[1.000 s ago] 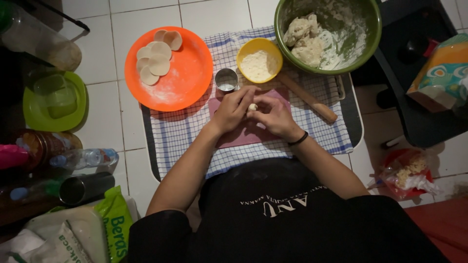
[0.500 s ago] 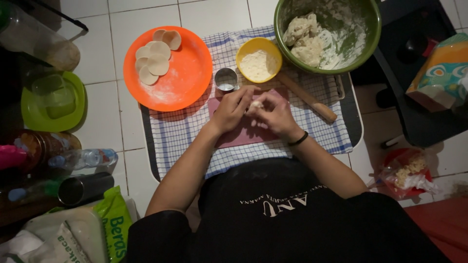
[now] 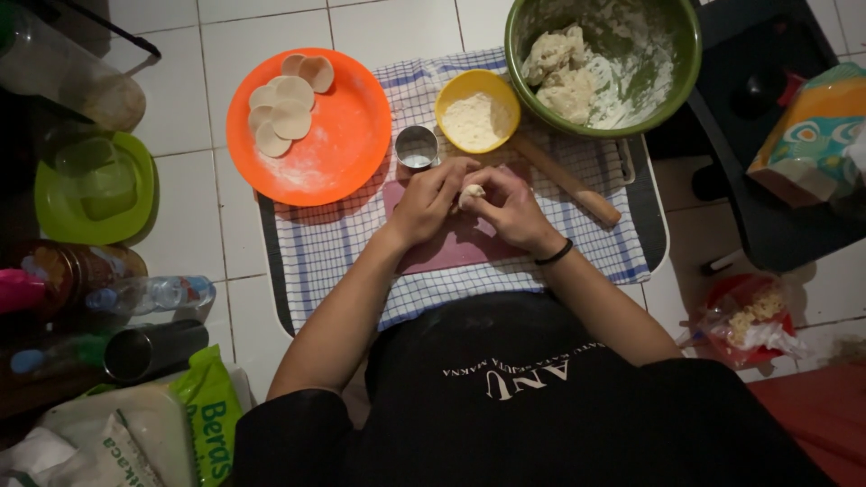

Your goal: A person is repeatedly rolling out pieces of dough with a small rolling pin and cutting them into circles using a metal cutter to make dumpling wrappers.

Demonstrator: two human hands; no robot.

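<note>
My left hand and my right hand meet over a pink board, and together their fingers pinch a small pale lump of dough. The board lies on a blue-and-white checked cloth. Just beyond my hands stand a small metal ring cutter, a yellow bowl of flour and a wooden rolling pin. A green bowl at the far right holds rough dough. An orange plate at the far left carries several round dough discs.
On the tiled floor to the left sit a lime-green lidded container, a clear jug, a water bottle, jars and a green-and-white bag. A dark stool, a patterned bag and a red packet stand to the right.
My hands stay over the pink board, with only small finger movements working the dough lump. Nothing else has shifted.
</note>
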